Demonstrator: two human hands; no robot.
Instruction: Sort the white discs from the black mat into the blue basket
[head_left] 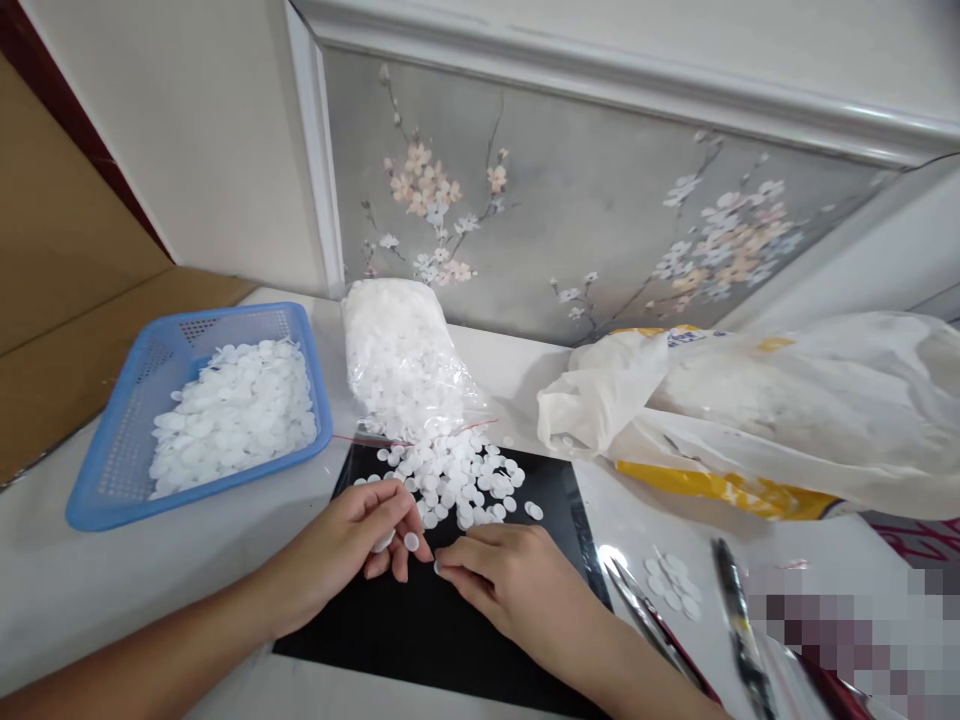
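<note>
Head view: left fingers [400, 566] cradle white discs [411, 541] (one partly hidden), while right fingers [474, 556] pinch a mostly covered disc [438, 566].

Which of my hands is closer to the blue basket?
Left. The left hand is to the right of the blue basket; the right hand is farther right, past the left one.

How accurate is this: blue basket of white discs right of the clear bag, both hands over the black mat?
Wrong side: in the head view, the blue basket of white discs stands left of the clear bag. The left hand and right hand are over the black mat.
</note>
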